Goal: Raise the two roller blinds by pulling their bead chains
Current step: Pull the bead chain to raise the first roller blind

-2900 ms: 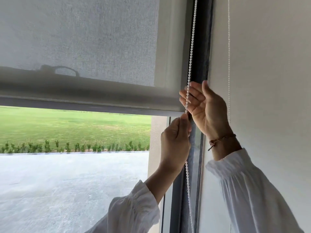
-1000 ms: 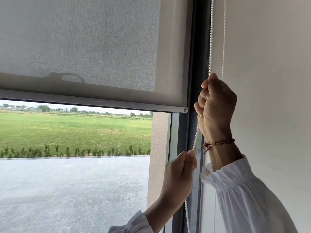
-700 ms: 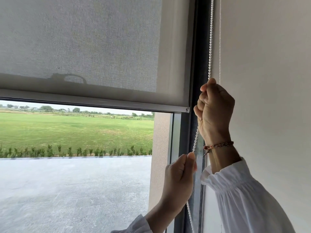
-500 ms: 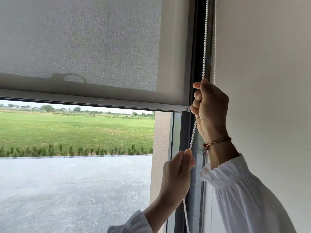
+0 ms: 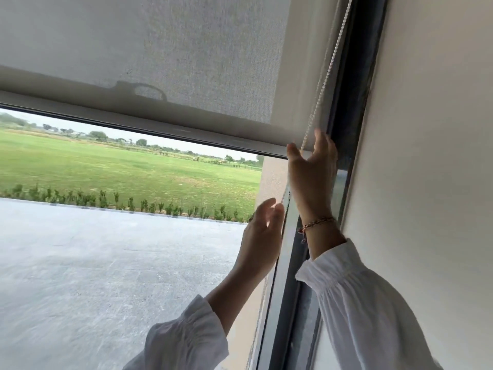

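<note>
The roller blind (image 5: 149,52) hangs partly raised, more pulling left; both grips, right hand (image 5: 312,169) and left hand (image 5: 262,236), are spread beside the bead chain (image 5: 324,78), holding nothing.

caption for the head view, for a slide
Both hands, left and right, reach open-fingered for the bead chain beside a half-raised roller blind.

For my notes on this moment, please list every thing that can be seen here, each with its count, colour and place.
roller blind: one, grey, upper left, partly raised
bottom bar: one, grey, along the blind's lower edge
bead chain: one, white, upper right beside the blind
window frame: one, dark, right of the chain
wall: one, off-white, right
lawn: one, green, outside
pavement: one, grey, outside, lower left
bracelet: one, reddish, right wrist
left hand: one, open, lower
right hand: one, open, at the chain
</note>
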Motion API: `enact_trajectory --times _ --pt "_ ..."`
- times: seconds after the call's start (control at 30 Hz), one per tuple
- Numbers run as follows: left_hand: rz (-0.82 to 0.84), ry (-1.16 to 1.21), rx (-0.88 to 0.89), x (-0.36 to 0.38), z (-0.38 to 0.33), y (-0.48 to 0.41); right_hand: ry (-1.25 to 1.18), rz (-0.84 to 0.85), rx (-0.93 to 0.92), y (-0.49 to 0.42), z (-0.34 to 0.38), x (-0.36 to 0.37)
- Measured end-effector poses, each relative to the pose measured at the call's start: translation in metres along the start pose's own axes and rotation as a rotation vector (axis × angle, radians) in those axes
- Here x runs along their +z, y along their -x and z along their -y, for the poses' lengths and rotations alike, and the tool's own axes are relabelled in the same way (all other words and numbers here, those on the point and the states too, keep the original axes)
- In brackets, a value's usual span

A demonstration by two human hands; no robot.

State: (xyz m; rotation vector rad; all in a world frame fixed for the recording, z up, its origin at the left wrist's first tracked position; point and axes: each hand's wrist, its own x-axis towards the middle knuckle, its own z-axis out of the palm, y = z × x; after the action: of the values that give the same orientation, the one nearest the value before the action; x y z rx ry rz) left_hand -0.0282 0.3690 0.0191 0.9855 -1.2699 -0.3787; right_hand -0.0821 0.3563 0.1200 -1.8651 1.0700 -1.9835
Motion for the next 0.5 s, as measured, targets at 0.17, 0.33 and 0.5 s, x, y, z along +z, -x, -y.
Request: enact_trajectory --times 0.17,0.33,0.5 --pt "-0.223 -0.035 0.033 -0.093 0.004 0.001 0.049 -0.014 0.002 0.051 0.022 0.051" --pt "-0.366 -0.083 0.169 -0.225 -0.006 0.012 -0.248 0.033 -0.048 0.108 0.072 0.141" --pt "-0.466 -0.275 0.175 -0.378 0.000 0.038 -0.459 0.217 -0.037 0.190 0.145 0.262"
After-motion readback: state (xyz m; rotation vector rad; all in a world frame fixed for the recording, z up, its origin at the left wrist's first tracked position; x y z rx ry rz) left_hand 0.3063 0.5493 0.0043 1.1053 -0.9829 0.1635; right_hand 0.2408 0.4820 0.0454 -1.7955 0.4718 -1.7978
